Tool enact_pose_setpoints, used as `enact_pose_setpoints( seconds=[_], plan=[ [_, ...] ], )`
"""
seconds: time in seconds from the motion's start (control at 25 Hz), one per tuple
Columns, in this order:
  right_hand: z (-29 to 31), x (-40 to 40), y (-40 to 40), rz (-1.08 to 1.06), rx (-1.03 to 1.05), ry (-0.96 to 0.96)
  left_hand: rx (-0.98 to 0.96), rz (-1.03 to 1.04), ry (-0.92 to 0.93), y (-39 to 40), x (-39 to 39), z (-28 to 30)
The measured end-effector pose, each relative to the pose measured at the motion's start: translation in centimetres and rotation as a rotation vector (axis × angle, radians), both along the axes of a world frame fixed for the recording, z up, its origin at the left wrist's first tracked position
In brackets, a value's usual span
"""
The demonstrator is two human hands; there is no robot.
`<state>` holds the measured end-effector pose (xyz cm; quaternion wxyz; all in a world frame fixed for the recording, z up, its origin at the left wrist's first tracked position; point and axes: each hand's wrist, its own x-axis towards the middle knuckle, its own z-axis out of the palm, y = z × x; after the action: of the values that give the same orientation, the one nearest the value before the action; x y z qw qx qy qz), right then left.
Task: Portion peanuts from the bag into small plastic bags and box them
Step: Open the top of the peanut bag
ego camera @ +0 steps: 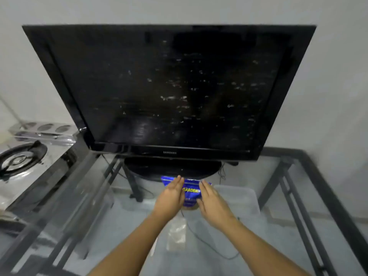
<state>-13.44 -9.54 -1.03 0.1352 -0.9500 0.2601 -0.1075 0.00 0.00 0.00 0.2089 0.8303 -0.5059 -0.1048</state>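
A blue peanut bag [190,193] with yellow lettering stands upright on the glass table, just in front of the TV stand. My left hand [171,196] lies against its left side with straight fingers. My right hand [211,200] lies against its right side, fingers straight too. Small clear plastic bags [176,234] lie on the glass between my forearms. A clear plastic box [239,198] sits to the right of the peanut bag.
A large black TV [169,86] on a round base fills the back of the glass table [310,168]. A steel gas stove [25,162] stands at the left. A thin black cable [209,246] runs across the glass near my right forearm.
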Motion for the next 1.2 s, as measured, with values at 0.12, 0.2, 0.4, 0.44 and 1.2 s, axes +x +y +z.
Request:
enact_pose_setpoints(
  seconds=[0.12, 0.2, 0.4, 0.44, 1.2],
  plan=[
    [0.8, 1.8, -1.0, -0.01, 0.136, 0.122, 0.054, -0.013, -0.075, -1.4, 1.9, 0.4],
    [0.8, 3.0, -1.6, 0.003, 0.104, 0.11, 0.056, -0.05, -0.09, -2.5, 3.3, 0.3],
    [-0.2, 4.1, -2.6, 0.01, 0.081, 0.101, 0.102, -0.144, -0.036, -4.4, 5.8, -0.1],
    [-0.4, 4.1, -2.7, 0.007, 0.092, 0.107, 0.101, -0.151, 0.023, -4.7, 6.2, 0.1],
    [-1.8, 5.0, -5.2, 0.146, -0.112, -0.149, 0.541, -0.292, 0.624, -9.0, 10.8, 3.1]
  ],
)
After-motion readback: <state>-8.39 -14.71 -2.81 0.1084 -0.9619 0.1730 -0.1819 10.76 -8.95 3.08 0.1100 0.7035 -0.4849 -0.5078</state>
